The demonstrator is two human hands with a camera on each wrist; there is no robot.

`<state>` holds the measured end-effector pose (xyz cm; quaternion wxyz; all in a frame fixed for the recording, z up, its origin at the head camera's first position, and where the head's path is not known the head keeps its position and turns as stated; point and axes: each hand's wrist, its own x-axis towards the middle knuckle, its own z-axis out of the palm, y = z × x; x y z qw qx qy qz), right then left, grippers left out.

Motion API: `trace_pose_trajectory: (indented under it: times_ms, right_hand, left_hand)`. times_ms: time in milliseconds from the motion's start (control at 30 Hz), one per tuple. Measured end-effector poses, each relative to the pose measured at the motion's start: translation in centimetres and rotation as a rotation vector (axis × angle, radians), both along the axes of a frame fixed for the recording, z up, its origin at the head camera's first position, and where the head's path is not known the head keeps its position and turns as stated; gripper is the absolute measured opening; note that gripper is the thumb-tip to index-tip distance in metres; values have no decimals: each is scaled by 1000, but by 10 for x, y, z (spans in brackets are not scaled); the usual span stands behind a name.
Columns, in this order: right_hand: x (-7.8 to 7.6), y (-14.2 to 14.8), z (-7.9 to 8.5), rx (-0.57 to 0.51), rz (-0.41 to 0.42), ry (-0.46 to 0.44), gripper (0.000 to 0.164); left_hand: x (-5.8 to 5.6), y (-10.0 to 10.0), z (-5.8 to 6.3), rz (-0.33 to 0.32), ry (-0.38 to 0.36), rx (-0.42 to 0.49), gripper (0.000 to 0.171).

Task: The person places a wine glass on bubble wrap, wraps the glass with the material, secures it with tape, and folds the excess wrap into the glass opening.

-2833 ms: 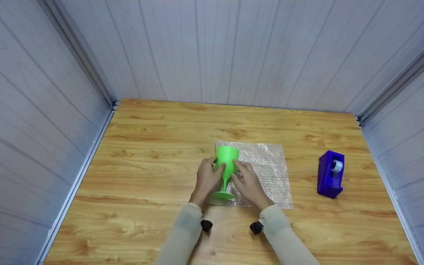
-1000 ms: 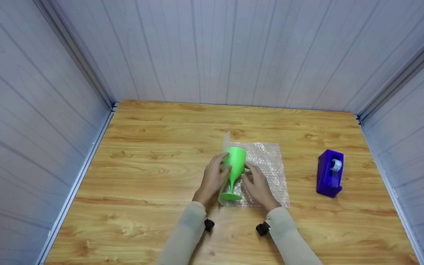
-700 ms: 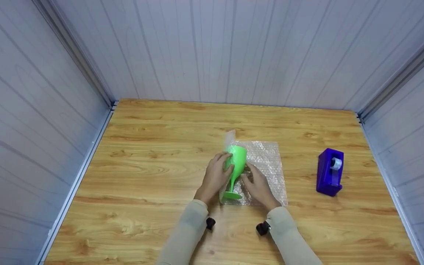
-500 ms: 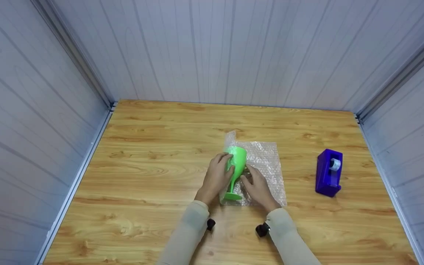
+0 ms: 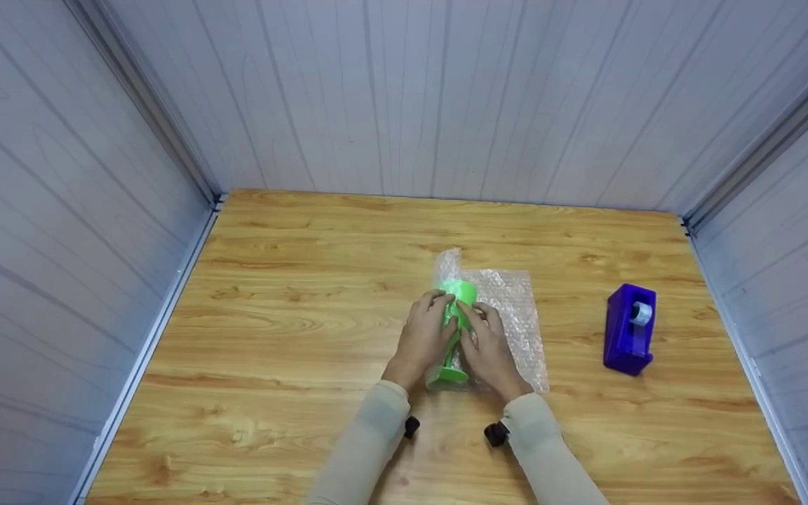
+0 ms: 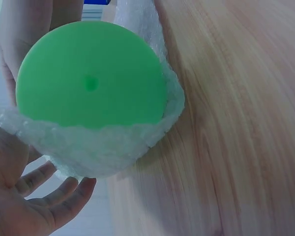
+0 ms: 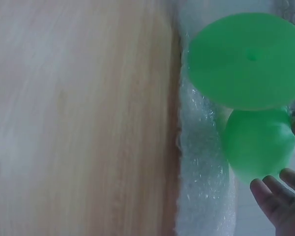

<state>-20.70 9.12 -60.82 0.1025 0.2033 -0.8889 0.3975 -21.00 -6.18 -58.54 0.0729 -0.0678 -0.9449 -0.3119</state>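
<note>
A bright green plastic goblet (image 5: pixel 454 373) lies on a sheet of bubble wrap (image 5: pixel 520 326), foot toward me. My left hand (image 5: pixel 423 337) holds the sheet's left part folded up against the bowl. In the left wrist view that fold of bubble wrap (image 6: pixel 103 147) curves around one side of the goblet's round foot (image 6: pixel 93 73). My right hand (image 5: pixel 489 351) grips the goblet from the right, its fingers bent over the bowl. Fingertips (image 7: pixel 268 189) touch the bowl (image 7: pixel 258 142) in the right wrist view. The hands partly hide the bowl and stem.
A blue tape dispenser (image 5: pixel 628 330) with a tape roll stands to the right on the wooden table (image 5: pixel 292 280). Pale panelled walls (image 5: pixel 404 98) enclose the table at the back and both sides.
The left hand has lifted the sheet's left edge and folded it up against the goblet. The goblet has shifted slightly right. The right hand's fingers have moved from the side onto the bowl.
</note>
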Motion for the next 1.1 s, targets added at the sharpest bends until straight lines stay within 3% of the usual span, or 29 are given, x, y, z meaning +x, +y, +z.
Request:
trace_pose_trajectory:
  times_ms: [167,333,433,667,867,1100]
  right_hand:
    - [-1,2,0,41,8,29,49]
    - [-2,8,-1,14,30,19,49]
    - [-3,12,-4,-6,40,20,50]
    - [-5,18,-8,-34,52,12,50]
    - [-5,22,-7,-15,67,-24,51]
    - [-4,25,-5,45,72,-111,51]
  left_hand:
    - [0,-2,-2,-14,60,35,39]
    - [-1,-7,-9,-36,156,186,29]
    - [-2,-10,-12,-48,161,266,28]
    - [-2,-12,-13,-46,55,294,31]
    - [-2,-11,-16,-46,26,349,33]
    - [0,-8,-16,-26,-27,347,34]
